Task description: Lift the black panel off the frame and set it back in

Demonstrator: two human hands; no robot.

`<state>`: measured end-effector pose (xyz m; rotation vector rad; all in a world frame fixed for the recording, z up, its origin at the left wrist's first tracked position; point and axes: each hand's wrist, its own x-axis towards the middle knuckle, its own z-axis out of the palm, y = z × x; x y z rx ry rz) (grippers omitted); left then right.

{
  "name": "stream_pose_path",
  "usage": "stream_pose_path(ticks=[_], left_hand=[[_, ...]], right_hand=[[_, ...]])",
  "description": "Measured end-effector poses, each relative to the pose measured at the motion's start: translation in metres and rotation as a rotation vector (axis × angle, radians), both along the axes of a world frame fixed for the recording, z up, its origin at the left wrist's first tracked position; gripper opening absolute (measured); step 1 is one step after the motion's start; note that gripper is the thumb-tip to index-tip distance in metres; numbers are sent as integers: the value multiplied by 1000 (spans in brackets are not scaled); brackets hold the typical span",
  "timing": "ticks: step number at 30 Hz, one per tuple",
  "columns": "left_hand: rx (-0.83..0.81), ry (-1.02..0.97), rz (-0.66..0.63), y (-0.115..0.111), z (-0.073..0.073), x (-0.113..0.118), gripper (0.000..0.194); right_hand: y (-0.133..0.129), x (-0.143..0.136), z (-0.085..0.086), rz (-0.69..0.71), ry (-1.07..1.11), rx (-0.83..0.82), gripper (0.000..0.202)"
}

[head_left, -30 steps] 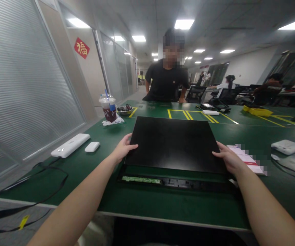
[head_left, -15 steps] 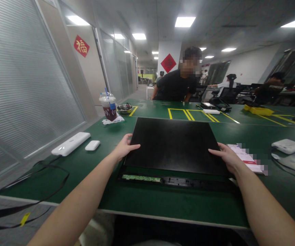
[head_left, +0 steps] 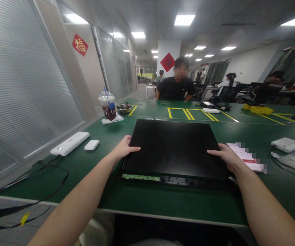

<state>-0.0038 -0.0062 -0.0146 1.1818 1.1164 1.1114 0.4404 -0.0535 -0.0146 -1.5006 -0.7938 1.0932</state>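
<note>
Both my hands grip a flat black display panel [head_left: 174,148] by its left and right edges. My left hand [head_left: 125,148] has its thumb on top of the left edge, fingers out of sight beyond it. On the opposite side, my right hand [head_left: 226,157] holds the right edge the same way, thumb on the dark surface. Along the panel's near side runs a black strip [head_left: 178,180] with a narrow green circuit board [head_left: 141,177] at its left. Much of what lies beneath the panel is hidden.
On the green table [head_left: 163,205], a white power bank [head_left: 70,143] and small white case [head_left: 92,145] lie left. A drink cup [head_left: 108,106] and metal bowl [head_left: 125,108] stand behind. A printed sheet [head_left: 243,158] and white box [head_left: 287,145] lie right. A person [head_left: 175,88] faces the far edge.
The panel's near edge has come down and closer, so less of the gap above the circuit strip shows. Both hands keep their hold. The person opposite has shifted left.
</note>
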Motion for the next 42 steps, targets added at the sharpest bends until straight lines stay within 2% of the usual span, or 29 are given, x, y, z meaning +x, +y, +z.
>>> stream_pose_path(ticks=[5,15,25,42], left_hand=[[17,-42,-61,-3,4,2,87],[-1,-6,-68,-5,7,2,78],[-25,-9,-69,-7,11,3,80],[-20,12,-37,-5,9,3,80]], right_hand=[[-1,0,2,3,-32,-17,49],[-2,0,1,21,-131,-17,43],[-3,-1,2,77,-170,-79,36],[-3,-2,1,88,-187,-114,38]])
